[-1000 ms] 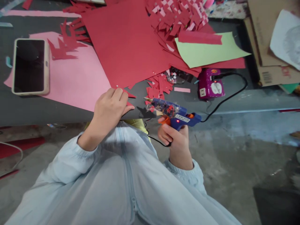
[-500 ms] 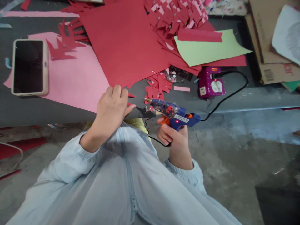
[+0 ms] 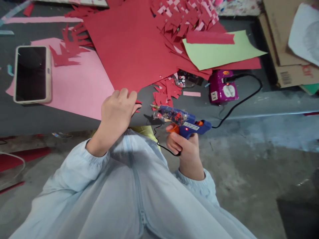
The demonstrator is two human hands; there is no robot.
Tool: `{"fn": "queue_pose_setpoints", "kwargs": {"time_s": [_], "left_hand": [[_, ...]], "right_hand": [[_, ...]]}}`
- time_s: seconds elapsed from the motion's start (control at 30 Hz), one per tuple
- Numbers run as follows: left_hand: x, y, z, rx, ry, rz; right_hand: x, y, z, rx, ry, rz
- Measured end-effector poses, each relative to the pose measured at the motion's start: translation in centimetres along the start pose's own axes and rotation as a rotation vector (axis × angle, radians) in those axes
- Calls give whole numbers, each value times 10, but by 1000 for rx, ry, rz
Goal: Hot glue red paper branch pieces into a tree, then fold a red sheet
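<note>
Grey table (image 3: pixel 74 122); right hand (image 3: pixel 186 146), glue gun (image 3: pixel 183 118); left hand (image 3: pixel 117 109), apparently red paper (image 3: pixel 139 102)

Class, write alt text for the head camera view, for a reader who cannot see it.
A person's right hand grips a blue glue gun, its red light on, while the left hand pinches red paper at a dark table's edge. Around them lie red and pink sheets, red scraps, a phone and a purple plug box.

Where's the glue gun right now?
Head view: the glue gun is in the right hand at the table's near edge, nozzle pointing left, just below the red paper scraps.
</note>
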State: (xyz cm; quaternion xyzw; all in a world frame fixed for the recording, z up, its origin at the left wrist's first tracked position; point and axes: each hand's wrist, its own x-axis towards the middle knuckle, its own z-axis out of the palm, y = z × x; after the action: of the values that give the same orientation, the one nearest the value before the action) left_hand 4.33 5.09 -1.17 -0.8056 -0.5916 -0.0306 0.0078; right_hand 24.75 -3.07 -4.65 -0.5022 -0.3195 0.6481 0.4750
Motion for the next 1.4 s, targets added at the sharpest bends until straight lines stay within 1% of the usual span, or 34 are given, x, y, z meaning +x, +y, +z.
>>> {"fn": "queue_pose_setpoints", "kwargs": {"time_s": [0.3, 0.43, 0.53, 0.77, 0.93, 1.0, 1.1, 1.17, 1.27, 1.4], "left_hand": [[5, -12, 5, -53, 5, 19], [5, -16, 4, -104, 45, 36], [5, -17, 3, -99, 77, 58], [6, -15, 2, -132, 43, 30], [6, -16, 2, -81, 46, 53], [7, -18, 3, -103, 48, 94], [9, -22, 7, -177, 37, 228], [11, -23, 10, -207, 39, 286], [14, -24, 13, -215, 56, 289], [17, -24, 13, -243, 44, 262]], "right_hand": [[0, -7, 6, -100, 69, -19], [0, -10, 6, -165, 96, -47], [0, -12, 6, -229, 101, -56], [1, -14, 8, -261, 115, -58], [2, -14, 8, -270, 103, -77], [3, -14, 8, -276, 102, -72], [3, -14, 7, -284, 113, -71], [2, -13, 6, -284, 115, -77], [2, -12, 5, -283, 112, -75], [3, -13, 5, -288, 103, -75]]}}
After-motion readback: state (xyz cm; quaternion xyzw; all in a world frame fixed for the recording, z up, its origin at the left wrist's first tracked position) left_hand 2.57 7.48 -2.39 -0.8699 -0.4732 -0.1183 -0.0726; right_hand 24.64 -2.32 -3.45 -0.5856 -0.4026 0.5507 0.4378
